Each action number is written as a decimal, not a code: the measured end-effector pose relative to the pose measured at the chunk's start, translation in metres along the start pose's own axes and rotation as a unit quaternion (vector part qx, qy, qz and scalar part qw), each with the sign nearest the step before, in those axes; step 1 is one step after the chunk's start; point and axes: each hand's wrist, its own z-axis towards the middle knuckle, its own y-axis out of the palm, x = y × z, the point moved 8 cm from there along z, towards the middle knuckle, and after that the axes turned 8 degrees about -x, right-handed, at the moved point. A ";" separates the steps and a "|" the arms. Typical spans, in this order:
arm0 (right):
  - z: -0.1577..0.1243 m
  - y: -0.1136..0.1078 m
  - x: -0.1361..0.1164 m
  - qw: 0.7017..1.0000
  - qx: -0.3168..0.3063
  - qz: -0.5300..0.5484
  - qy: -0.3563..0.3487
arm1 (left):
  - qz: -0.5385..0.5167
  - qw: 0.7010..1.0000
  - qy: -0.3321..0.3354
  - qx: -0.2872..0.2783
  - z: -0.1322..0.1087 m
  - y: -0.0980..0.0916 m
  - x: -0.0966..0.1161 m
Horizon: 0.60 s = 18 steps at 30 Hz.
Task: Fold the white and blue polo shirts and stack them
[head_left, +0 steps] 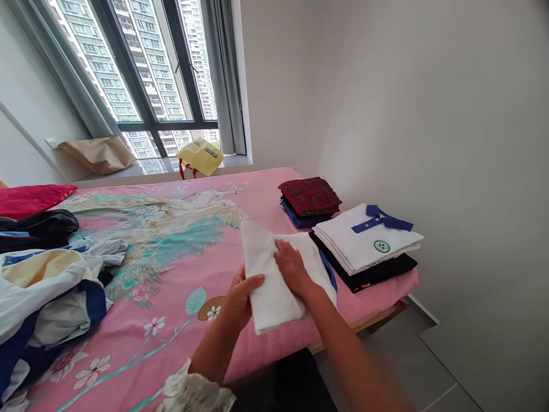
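A white shirt (281,294), partly folded, lies near the front edge of the bed, with a bit of blue showing at its right side. My left hand (241,294) grips its left edge, thumb on top and fingers beneath, and that edge is raised off the bed. Flat on top of the cloth rests my right hand (294,268), its fingers stretched out. Just to the right is a stack of folded white polo shirts (358,237) with a blue collar and a round green badge on the top one. Black folded clothes (386,271) lie under that stack.
Behind the shirt sits a folded red plaid garment (311,194) on blue ones. Loose clothes (55,292) heap at the left of the pink floral bedsheet (171,297). A brown paper bag (98,154) and yellow bag (201,156) are by the window. A wall bounds the right.
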 end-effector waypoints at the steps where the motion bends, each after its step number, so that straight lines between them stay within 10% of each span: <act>1: -0.003 0.022 0.001 0.999 -0.037 -0.019 0.003 | 0.047 0.996 -0.043 0.058 -0.010 -0.047 -0.014; 4: -0.015 0.079 0.003 0.989 -0.118 -0.086 -0.005 | 0.225 0.937 -0.137 0.230 -0.051 -0.173 -0.040; 7: -0.030 0.078 0.001 0.996 -0.043 -0.071 -0.036 | 0.364 0.887 -0.041 0.283 -0.075 -0.222 -0.028; 12: -0.091 0.026 0.006 0.981 0.161 0.109 -0.024 | 0.634 0.745 0.132 0.159 -0.059 -0.155 -0.013; 15: -0.139 0.035 0.011 0.976 0.172 0.134 -0.013 | 0.754 0.643 0.127 0.034 -0.037 -0.113 -0.046; 18: -0.176 0.057 0.018 0.983 0.148 0.112 -0.008 | 0.801 0.594 0.070 -0.028 -0.026 -0.111 -0.081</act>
